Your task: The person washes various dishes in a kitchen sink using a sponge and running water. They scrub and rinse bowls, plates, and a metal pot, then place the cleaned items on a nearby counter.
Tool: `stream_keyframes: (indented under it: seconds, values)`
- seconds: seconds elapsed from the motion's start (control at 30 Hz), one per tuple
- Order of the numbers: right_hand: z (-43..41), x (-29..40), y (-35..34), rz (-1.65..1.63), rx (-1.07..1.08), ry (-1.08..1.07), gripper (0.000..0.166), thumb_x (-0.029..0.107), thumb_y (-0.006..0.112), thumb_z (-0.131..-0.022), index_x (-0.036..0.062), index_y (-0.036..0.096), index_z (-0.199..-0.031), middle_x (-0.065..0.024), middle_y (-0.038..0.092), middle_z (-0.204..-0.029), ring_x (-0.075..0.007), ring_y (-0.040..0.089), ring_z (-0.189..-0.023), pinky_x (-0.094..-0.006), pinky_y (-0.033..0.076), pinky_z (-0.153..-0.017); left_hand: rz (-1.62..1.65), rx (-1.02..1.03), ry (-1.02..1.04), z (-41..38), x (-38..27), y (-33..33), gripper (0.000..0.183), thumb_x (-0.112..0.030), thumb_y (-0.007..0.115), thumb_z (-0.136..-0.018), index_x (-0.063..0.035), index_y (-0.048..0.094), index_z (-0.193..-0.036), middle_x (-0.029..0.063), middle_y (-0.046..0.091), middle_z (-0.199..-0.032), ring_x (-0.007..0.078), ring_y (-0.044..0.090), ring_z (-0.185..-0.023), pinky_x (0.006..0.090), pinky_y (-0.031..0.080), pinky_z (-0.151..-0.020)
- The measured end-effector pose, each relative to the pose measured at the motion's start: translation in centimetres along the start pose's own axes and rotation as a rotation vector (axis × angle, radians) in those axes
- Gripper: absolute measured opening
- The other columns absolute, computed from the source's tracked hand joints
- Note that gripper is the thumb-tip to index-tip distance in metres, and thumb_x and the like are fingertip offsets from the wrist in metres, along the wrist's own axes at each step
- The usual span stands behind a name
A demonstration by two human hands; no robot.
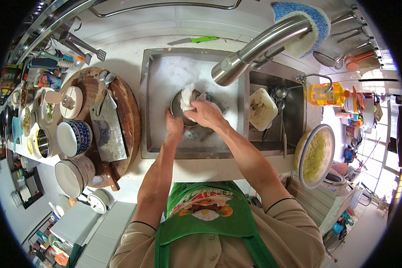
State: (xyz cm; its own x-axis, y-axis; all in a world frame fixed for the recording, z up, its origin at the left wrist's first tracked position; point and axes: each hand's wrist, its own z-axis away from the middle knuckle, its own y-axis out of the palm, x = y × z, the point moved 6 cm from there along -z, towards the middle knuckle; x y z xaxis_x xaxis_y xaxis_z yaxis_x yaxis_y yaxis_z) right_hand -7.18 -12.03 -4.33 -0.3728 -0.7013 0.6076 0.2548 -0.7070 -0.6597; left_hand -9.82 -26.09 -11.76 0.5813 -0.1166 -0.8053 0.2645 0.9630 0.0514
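Over the larger basin of a steel sink (196,154), filled with white suds, my left hand (174,123) grips the near-left rim of a round metal bowl (177,104). My right hand (206,114) pinches a wet white cloth (187,95) and presses it at the bowl's inside. Part of the bowl is hidden behind that hand and the cloth. Soapy water (167,73) surrounds the bowl; its lower side cannot be made out. Above and to the right, the steel faucet (231,67) reaches over the basin.
In the smaller basin lie a white food-stained container (263,110) and a ladle (281,92). A green-handled knife (194,40) rests behind the sink. Leftward, a round chopping board (130,110) bears a cleaver (109,137) and stacked bowls (72,139). Rightward stands a bowl of shredded vegetable (315,155).
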Motion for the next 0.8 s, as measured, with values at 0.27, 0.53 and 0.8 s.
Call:
stream_keyframes:
  seconds: [0.27,0.53,0.8]
  values:
    - [-3.7,-8.6,6.0,-0.464,-0.473,0.476,0.084,0.048,0.073,-0.074,-0.0098,0.042,-0.126,-0.0308,0.052,-0.127,-0.0425,0.053,-0.117,-0.0478,0.043,-0.095,-0.133,-0.185,0.111,-1.5,3.5,0.4,0.068,0.002,0.044,-0.076,-0.0015,0.026,-0.141,0.0241,0.046,-0.128,0.0403,0.056,-0.108,0.0492,0.052,-0.084]
    - [-3.1,-9.1,14.4,-0.593,-0.108,0.595,0.040,0.024,0.060,-0.085,-0.0058,0.062,-0.111,-0.0256,0.063,-0.113,-0.0354,0.064,-0.097,-0.0427,0.051,-0.079,-0.346,-0.192,0.336,-0.2,2.1,-1.6,0.064,0.001,0.046,-0.077,0.0022,0.032,-0.139,0.0272,0.054,-0.124,0.0430,0.053,-0.114,0.0414,0.041,-0.099]
    - [-6.7,-1.2,2.1,0.435,-0.152,-0.326,0.022,0.013,0.055,-0.084,0.0099,0.064,-0.104,-0.0113,0.065,-0.105,-0.0335,0.061,-0.103,-0.0475,0.051,-0.079,-0.655,0.130,0.077,-0.8,-1.6,0.1,0.051,-0.003,0.047,-0.082,-0.0025,0.038,-0.133,0.0267,0.061,-0.109,0.0419,0.066,-0.078,0.0419,0.056,-0.041]
